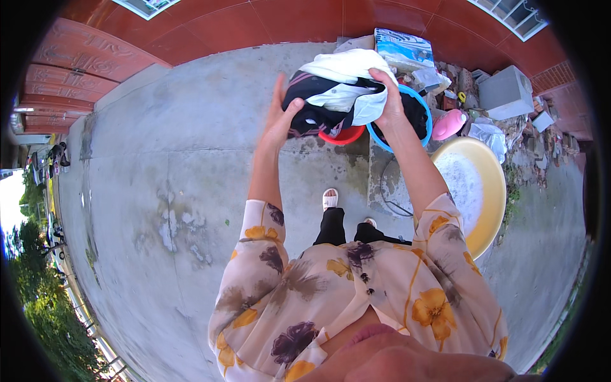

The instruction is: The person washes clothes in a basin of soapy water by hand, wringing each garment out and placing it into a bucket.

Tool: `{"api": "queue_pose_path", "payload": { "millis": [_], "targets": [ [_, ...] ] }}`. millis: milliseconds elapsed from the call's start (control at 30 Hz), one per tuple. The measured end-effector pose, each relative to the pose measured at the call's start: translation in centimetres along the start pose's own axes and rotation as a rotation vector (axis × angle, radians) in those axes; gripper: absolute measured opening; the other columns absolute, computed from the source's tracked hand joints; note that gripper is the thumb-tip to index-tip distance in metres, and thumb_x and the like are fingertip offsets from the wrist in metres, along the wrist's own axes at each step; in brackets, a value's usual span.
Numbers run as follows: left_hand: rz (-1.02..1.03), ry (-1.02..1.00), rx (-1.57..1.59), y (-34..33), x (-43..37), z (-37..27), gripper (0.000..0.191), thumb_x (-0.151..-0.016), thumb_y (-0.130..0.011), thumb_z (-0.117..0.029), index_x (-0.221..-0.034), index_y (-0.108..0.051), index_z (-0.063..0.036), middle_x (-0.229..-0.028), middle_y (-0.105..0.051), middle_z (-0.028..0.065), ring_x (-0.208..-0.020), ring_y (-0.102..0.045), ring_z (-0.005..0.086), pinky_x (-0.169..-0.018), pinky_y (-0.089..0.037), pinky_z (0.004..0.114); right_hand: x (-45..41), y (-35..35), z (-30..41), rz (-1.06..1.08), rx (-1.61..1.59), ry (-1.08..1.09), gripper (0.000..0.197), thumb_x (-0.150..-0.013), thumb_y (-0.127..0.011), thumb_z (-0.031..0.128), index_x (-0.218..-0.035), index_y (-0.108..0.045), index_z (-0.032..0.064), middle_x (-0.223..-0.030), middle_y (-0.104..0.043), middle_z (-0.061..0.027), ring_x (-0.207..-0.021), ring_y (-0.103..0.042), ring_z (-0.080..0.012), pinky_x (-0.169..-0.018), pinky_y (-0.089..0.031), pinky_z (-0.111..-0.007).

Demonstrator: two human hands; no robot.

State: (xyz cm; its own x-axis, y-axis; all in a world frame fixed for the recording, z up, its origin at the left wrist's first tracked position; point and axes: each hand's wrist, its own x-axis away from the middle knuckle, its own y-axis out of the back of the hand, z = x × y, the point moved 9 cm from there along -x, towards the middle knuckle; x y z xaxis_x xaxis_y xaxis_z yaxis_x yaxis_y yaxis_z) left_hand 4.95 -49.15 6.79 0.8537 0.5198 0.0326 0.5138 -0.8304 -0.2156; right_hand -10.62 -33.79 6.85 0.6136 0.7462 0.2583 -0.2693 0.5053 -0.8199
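Between my two hands hangs a bundled garment, white with dark parts and thin pink stripes. My left hand presses its left side, thumb toward me and fingers mostly behind the cloth. On the other side my right hand grips a white fold, with the fingertips hidden. Below the bundle, a red basin shows only its near rim. A blue-rimmed tub with dark cloth inside stands just past my right wrist.
A large yellow basin of sudsy water sits by my right arm. Near it lie a pink bottle and a clear plastic bag. Rubble, a grey block and a blue printed box line the red tiled wall.
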Motion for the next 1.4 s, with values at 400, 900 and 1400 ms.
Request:
{"api": "queue_pose_path", "payload": {
  "millis": [400, 900, 1400],
  "targets": [
    [-0.397, 0.173, 0.719, 6.5, -8.8, 25.6, 0.061, -0.085, -0.062, -0.012, -0.141, -0.038, -0.0178, -0.126, -0.055, 0.0088, -0.118, -0.053, 0.0278, -0.103, -0.044, 0.046, -10.8, 15.3, -7.1, -0.370, 1.069, 0.461, 0.096, -0.078, -0.082, 0.044, -0.144, -0.034, -0.0066, -0.131, -0.056, -0.0227, -0.120, -0.057, -0.0285, -0.102, -0.044, -0.036],
    [-0.330, 0.611, 0.445, 9.6, -10.3, 45.5, 0.049, -0.101, -0.047, -0.031, -0.144, -0.039, -0.0096, -0.143, -0.048, 0.0134, -0.134, -0.043, 0.0300, -0.108, -0.036, 0.050, -19.5, 20.0, -13.1, 0.155, 1.874, -0.074, 0.037, -0.087, -0.059, 0.016, -0.123, -0.066, 0.0075, -0.119, -0.067, -0.0197, -0.113, -0.063, -0.0330, -0.099, -0.049, -0.041],
    [-0.284, 0.018, 0.317, -4.8, -2.7, 22.5, 0.014, -0.096, -0.057, -0.010, -0.108, -0.061, -0.0048, -0.102, -0.066, 0.0093, -0.095, -0.064, 0.0193, -0.080, -0.053, 0.031, 12.6, 1.2, 27.3, 0.013, 1.945, 0.470, 0.031, -0.102, -0.052, 0.021, -0.127, -0.063, 0.0070, -0.104, -0.072, -0.0106, -0.095, -0.069, -0.0165, -0.081, -0.054, -0.032]
  ]
}}
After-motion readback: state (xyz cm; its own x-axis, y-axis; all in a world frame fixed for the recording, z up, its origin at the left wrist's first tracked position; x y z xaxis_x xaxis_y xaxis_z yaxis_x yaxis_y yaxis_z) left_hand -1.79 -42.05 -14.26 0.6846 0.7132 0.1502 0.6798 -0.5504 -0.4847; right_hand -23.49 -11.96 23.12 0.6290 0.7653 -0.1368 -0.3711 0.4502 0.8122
